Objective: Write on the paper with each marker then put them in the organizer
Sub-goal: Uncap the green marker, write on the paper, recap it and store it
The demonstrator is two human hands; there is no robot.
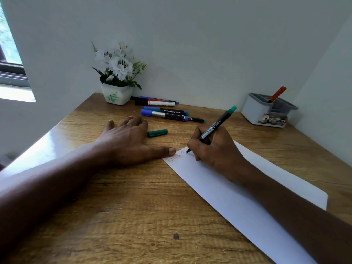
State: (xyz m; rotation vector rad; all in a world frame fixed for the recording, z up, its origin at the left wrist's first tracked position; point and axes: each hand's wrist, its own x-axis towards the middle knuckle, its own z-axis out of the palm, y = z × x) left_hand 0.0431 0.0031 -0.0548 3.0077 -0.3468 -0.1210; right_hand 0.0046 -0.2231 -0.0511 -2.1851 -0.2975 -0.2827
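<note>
the right hand [215, 149] grips the green marker [215, 128], tip on the far corner of the paper [238, 197], near the middle of the tabletop [152, 206]. the flat left hand [125, 141], thumb at that corner, should pin it while strokes stay light.

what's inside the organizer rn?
One red marker leans in a back compartment of the organizer. Nothing else sticks out; the compartment floors are hidden by the walls, so short items can't be ruled out.

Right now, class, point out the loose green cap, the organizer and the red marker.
green cap [157, 133], head view, middle of its side
organizer [255, 111], head view, white front wall
red marker [277, 94], head view, its red barrel
</note>
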